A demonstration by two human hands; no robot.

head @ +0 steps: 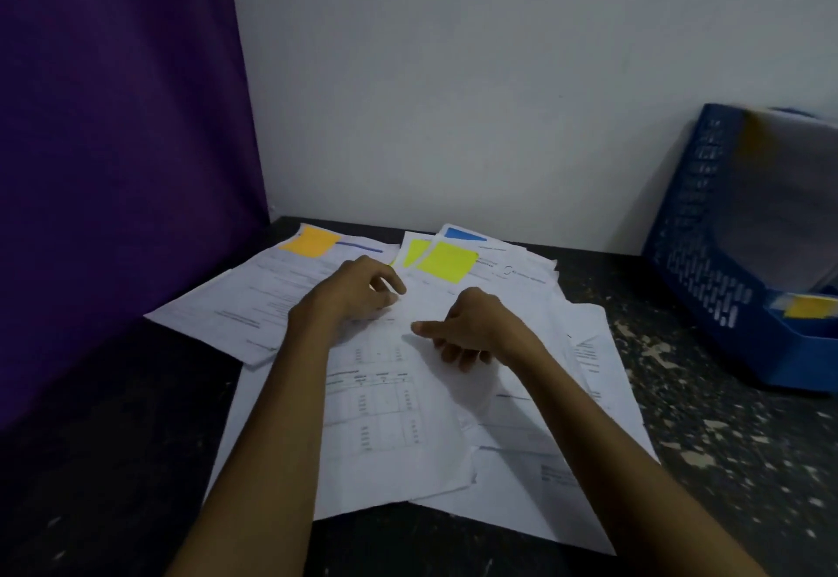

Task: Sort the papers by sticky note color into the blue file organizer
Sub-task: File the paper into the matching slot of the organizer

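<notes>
A loose heap of printed papers (pixel 390 418) lies on the dark speckled counter. At its far end I see an orange sticky note (pixel 310 241), two yellow sticky notes (pixel 446 261), one partly under the other, and a blue sticky note (pixel 462 234). My left hand (pixel 358 291) has curled fingers and pinches the left edge of the sheet that carries the front yellow note. My right hand (pixel 467 327) hovers just right of it over the same sheet, fingers loosely curled, thumb stretched left, holding nothing I can see. The blue file organizer (pixel 707 236) stands at the right with papers inside.
An orange-yellow note (pixel 807 306) shows in the organizer's front slot. A purple curtain (pixel 113 145) hangs along the left side and a white wall (pixel 453 77) closes the back. Bare dark counter (pixel 725 463) lies between the heap and the organizer.
</notes>
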